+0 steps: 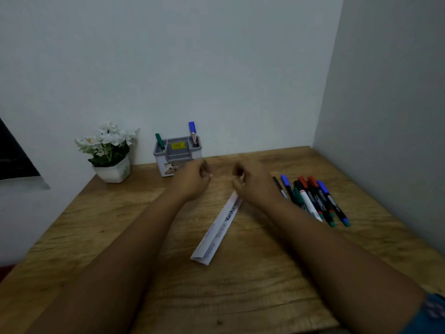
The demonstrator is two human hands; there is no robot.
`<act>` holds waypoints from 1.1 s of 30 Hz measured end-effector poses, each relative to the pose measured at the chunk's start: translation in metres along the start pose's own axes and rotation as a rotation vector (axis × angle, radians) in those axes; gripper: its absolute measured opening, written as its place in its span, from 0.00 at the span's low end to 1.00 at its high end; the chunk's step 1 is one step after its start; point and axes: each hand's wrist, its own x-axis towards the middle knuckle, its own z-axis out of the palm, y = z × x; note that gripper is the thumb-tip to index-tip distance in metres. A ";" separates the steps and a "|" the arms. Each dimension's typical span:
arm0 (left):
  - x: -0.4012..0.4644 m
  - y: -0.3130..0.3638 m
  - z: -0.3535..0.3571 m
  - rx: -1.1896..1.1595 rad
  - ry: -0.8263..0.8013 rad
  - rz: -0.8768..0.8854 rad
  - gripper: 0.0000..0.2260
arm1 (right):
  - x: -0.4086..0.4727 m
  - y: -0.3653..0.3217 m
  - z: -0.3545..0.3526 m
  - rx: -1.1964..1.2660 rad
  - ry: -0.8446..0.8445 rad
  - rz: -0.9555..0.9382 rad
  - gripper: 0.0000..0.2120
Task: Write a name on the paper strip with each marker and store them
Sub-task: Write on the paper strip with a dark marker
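A folded white paper strip [218, 231] lies slanted on the wooden table [265, 273], with dark writing near its far end. My right hand [255, 184] hovers over that far end with its fingers curled. A bit of white shows at the fingertips, and I cannot tell whether the hand holds the strip. My left hand [192, 180] is just to the left, fingers curled, with nothing seen in it. Several markers [313, 198] with blue, red, green and black caps lie in a bunch to the right. A grey holder [178, 156] at the back has a green marker [159, 141] and a blue marker [193, 133] standing in it.
A white pot of white flowers [109, 153] stands at the back left, next to the holder. Walls close off the table at the back and on the right. A dark object [14, 155] juts in at the left edge.
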 end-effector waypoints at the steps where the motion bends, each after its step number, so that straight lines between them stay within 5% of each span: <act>1: -0.011 0.001 0.001 -0.071 -0.049 -0.027 0.02 | 0.005 0.011 -0.015 -0.217 0.000 0.018 0.06; 5: -0.037 0.004 0.004 -0.285 -0.193 -0.077 0.02 | 0.009 0.040 -0.045 -0.666 -0.056 0.336 0.08; 11: -0.059 0.006 0.005 -0.374 -0.174 -0.120 0.05 | 0.000 0.034 -0.033 -0.631 -0.169 0.409 0.08; 16: -0.072 0.009 0.013 -0.234 -0.332 -0.099 0.09 | -0.003 0.023 -0.021 -0.591 -0.232 0.439 0.08; 21: -0.072 0.003 0.014 -0.285 -0.366 -0.123 0.14 | -0.008 0.004 -0.025 0.070 0.112 0.105 0.10; 26: -0.070 -0.006 0.018 -0.400 -0.311 -0.178 0.21 | -0.018 -0.007 -0.002 1.091 -0.292 0.371 0.13; 29: -0.068 -0.009 0.020 -0.509 -0.282 -0.207 0.24 | -0.023 -0.001 0.011 1.176 -0.486 0.367 0.13; 33: -0.070 -0.004 0.019 -0.500 -0.317 -0.164 0.20 | -0.021 -0.002 0.016 1.080 -0.531 0.369 0.08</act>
